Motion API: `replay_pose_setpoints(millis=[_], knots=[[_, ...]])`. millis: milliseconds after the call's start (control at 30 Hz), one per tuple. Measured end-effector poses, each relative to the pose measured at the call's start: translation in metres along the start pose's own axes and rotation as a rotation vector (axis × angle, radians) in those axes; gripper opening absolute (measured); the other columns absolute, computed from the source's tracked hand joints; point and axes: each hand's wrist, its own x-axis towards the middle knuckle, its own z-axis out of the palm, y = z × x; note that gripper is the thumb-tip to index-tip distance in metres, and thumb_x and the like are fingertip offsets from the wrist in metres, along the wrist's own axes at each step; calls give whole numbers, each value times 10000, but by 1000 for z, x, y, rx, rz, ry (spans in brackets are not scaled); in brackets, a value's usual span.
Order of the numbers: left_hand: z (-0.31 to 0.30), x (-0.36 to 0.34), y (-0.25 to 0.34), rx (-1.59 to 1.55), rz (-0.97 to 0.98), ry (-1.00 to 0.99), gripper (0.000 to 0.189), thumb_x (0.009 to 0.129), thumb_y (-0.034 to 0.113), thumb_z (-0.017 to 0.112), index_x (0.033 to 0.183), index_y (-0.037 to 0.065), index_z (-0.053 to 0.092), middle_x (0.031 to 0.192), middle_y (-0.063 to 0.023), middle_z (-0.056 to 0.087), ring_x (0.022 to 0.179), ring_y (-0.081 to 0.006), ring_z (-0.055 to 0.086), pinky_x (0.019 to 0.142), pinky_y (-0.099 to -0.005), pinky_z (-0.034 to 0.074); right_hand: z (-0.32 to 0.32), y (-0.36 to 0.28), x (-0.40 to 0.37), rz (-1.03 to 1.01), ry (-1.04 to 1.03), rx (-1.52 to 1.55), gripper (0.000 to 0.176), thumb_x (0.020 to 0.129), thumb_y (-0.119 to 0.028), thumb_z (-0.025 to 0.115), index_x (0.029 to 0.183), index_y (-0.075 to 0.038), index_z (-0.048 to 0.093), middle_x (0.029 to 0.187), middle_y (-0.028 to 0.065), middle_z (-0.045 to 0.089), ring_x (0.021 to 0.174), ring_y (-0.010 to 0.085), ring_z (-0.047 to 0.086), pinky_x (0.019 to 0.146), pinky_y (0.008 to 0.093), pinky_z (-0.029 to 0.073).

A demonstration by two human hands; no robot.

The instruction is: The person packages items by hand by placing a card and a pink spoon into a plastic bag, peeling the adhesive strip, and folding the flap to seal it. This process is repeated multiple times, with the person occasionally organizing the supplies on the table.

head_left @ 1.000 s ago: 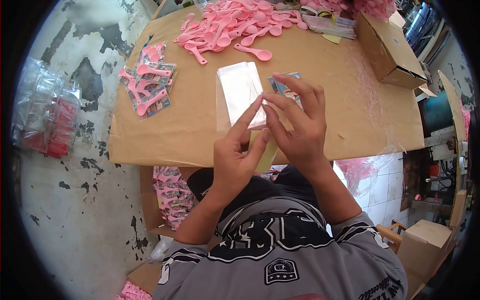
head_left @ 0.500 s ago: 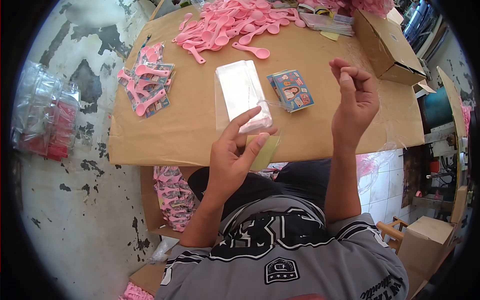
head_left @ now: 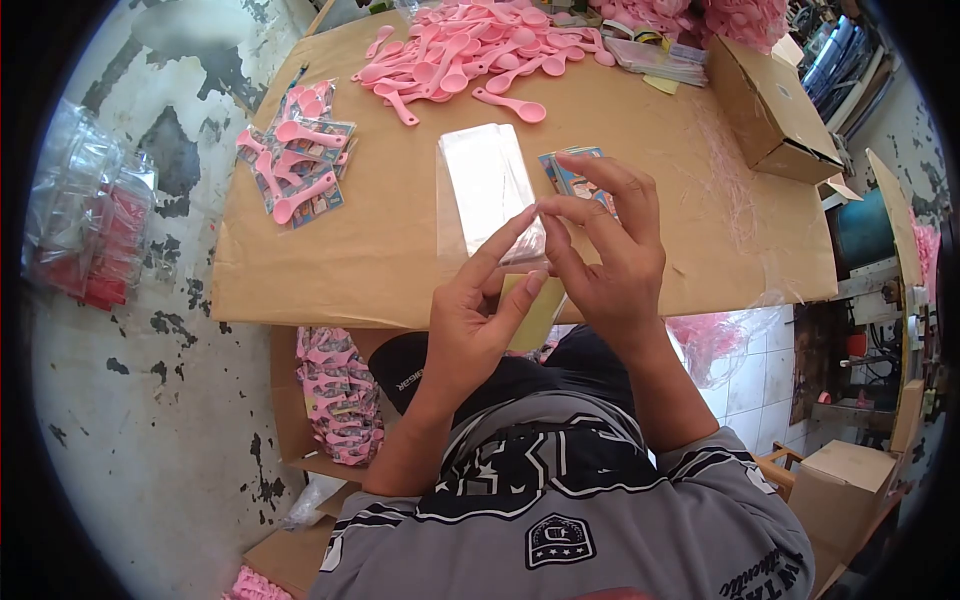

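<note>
My left hand (head_left: 478, 315) pinches a yellow-green card (head_left: 533, 312) between thumb and fingers, just past the front edge of the table. Clear film seems to surround the card, though its outline is hard to see. The thumb and index finger of my right hand (head_left: 610, 240) are closed together at my left index fingertip; whatever lies between them is too small or see-through to make out. Beyond both hands lies a stack of clear plastic bags (head_left: 487, 185). A pile of blue printed cards (head_left: 572, 172) is partly hidden behind my right hand.
Pink spoons (head_left: 455, 60) form a heap at the back of the brown-covered table (head_left: 380, 250). Packed spoons with cards (head_left: 295, 160) lie at the left. A cardboard box (head_left: 775, 110) stands back right. Below the table, an open carton holds packed pink spoons (head_left: 338, 395).
My right hand has come left and down from above the table's right side to meet my left fingertips. My left hand still holds the card in nearly the same place.
</note>
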Motion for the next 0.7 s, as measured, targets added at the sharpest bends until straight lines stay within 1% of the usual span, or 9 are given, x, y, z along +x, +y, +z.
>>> replay_pose_setpoints(millis=[100,233,333,400,433,533,567,667,700], knots=[[1,-3,3,-7,2,-9,568,1031,22,658,1561,-6,458,963,-43,745,887,-38,645,750,-196,493,-1,-3,-1,3,6,28,204,785,-8,782,975,-39,716,1239,124,685,1165,350,613,988,459,504],[1,-7,15,121,-72,-59,549,1036,40,655,1547,-17,462,1056,-109,769,914,-60,677,777,-198,513,-3,4,2,94,52,131,197,810,25,744,985,-15,663,1196,167,701,1107,325,656,956,429,529],[3,-7,9,-115,-43,4,498,1047,73,644,1507,-32,485,1136,-174,767,952,-101,711,809,-217,552,-8,32,8,334,311,456,154,878,53,658,1013,-10,619,1185,202,706,1061,272,686,935,407,551],[0,-5,11,-240,-84,72,458,1056,97,634,1473,-42,503,1184,-216,755,992,-136,730,836,-247,586,-24,41,14,441,423,743,127,916,65,578,1014,-11,605,1120,182,704,996,218,682,907,375,553],[1,-4,10,-235,-34,139,368,1060,118,626,1383,-44,560,1183,-225,749,1012,-183,744,838,-304,622,-31,43,14,494,483,884,130,935,71,538,1015,-12,598,1088,172,703,963,190,680,892,359,553],[-2,1,6,-311,-6,179,303,1055,123,637,1311,-33,597,1195,-231,743,1035,-216,746,838,-329,625,-36,47,-7,564,280,1019,156,949,74,468,983,-23,586,966,117,671,796,149,634,760,305,537],[-1,4,3,-306,39,193,246,1046,127,654,1237,-26,630,1210,-220,736,1064,-238,742,865,-344,615,-37,41,-14,694,171,1023,216,941,75,438,1029,-7,618,902,65,632,688,80,531,639,236,449],[3,10,-8,-319,97,203,228,1041,120,659,1214,-28,649,1221,-204,728,1088,-227,729,907,-355,601,-32,20,-20,644,-220,761,199,966,43,514,1079,4,673,905,28,640,661,37,488,602,210,400],[2,10,-10,-285,108,199,226,1039,114,660,1214,-30,655,1225,-199,725,1089,-219,727,920,-355,597,-26,17,-23,643,-248,796,174,976,16,552,1088,6,685,909,18,647,671,28,490,610,204,396]])
